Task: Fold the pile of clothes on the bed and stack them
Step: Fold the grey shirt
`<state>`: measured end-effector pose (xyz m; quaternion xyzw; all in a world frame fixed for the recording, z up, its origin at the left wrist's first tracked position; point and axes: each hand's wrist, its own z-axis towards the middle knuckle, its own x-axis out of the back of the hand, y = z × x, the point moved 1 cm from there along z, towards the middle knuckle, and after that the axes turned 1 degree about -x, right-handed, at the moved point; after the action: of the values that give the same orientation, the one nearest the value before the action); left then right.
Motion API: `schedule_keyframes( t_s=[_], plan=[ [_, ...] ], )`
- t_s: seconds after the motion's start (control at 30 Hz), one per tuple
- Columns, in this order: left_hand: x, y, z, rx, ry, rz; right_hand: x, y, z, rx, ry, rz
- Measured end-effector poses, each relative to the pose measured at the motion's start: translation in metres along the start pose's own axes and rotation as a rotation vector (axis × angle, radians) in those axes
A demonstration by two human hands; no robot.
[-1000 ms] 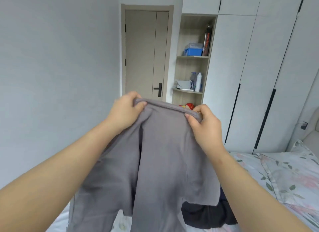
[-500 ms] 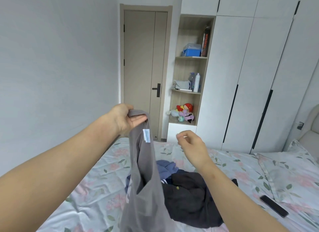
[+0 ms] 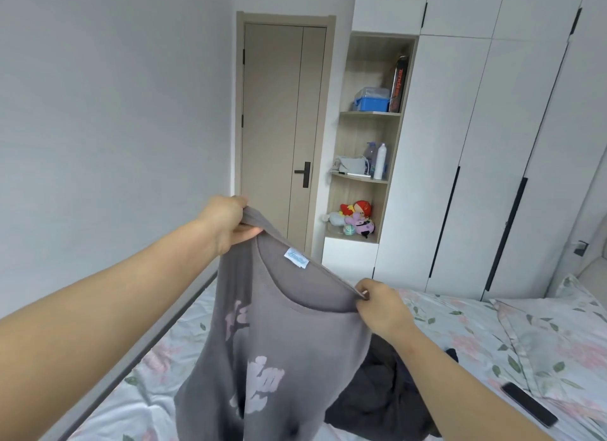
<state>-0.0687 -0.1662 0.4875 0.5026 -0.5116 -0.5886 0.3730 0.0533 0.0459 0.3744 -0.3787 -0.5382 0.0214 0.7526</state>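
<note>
Head view: both hands are holding a grey shirt (image 3: 279, 342) up above the bed (image 3: 460, 325), neckline facing the camera. Left hand (image 3: 226, 223) is gripping one shoulder with curled fingers; right hand (image 3: 382, 307) is pinching the collar rim, lower down. Reading this as the spread-out step before folding. Next move is likely calling for laying it flat on the bed. Fabric is hanging soft and thin, with a pale pink print and a blue label (image 3: 296, 258). Dark pile (image 3: 377, 394) is lying on the bed behind.

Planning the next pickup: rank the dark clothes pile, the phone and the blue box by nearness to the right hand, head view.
1. Dark clothes pile, on the bed just under the right hand.
2. Phone, on the bed, farther right.
3. Blue box, top shelf across the room.
</note>
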Motion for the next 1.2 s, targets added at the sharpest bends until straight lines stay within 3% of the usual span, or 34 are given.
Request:
schedule_keyframes(
  t_s=[0.1, 0.17, 0.23, 0.33, 0.43, 0.5, 0.57, 0.63, 0.73, 0.8, 0.87, 0.97, 1.03, 1.2],
  plan=[
    [0.016, -0.008, 0.011, -0.063, 0.104, 0.032, 0.012, 0.011, 0.005, -0.032, 0.074, -0.11],
    [0.02, -0.011, 0.013, -0.073, 0.11, -0.011, 0.017, 0.007, 0.008, -0.022, 0.144, -0.055],
    [0.023, -0.015, 0.014, -0.085, 0.075, -0.055, 0.021, -0.001, 0.009, -0.077, 0.151, 0.241],
    [0.03, -0.015, 0.01, -0.13, -0.047, -0.012, 0.033, -0.018, 0.002, -0.179, 0.032, 0.719],
    [0.046, -0.016, 0.005, -0.319, -0.151, 0.248, 0.045, -0.023, -0.002, -0.06, 0.015, 0.891],
    [0.057, -0.02, 0.002, -0.494, -0.094, 0.684, 0.051, -0.019, -0.003, 0.06, -0.04, 0.836],
    [0.067, -0.025, 0.004, -0.603, 0.07, 1.019, 0.053, -0.013, -0.003, 0.106, -0.134, 0.628],
    [0.074, -0.03, 0.007, -0.59, 0.132, 1.137, 0.052, -0.004, -0.002, 0.104, -0.123, 0.34],
    [0.078, -0.04, 0.008, -0.515, 0.094, 1.219, 0.047, 0.01, -0.004, 0.1, 0.014, -0.036],
    [0.075, -0.043, 0.004, -0.441, 0.059, 1.177, 0.043, 0.02, -0.01, 0.151, 0.149, -0.155],
    [0.072, -0.049, -0.001, -0.3, 0.024, 0.992, 0.044, 0.028, -0.017, 0.188, 0.201, -0.107],
    [0.068, -0.063, -0.012, -0.061, 0.026, 0.565, 0.045, 0.035, -0.029, 0.198, 0.058, 0.038],
    [0.065, -0.072, -0.019, 0.005, 0.036, 0.382, 0.044, 0.041, -0.037, 0.183, -0.041, 0.065],
    [0.06, -0.093, -0.04, -0.1, 0.117, 0.373, 0.041, 0.071, -0.047, 0.101, -0.233, -0.148]
  ],
)
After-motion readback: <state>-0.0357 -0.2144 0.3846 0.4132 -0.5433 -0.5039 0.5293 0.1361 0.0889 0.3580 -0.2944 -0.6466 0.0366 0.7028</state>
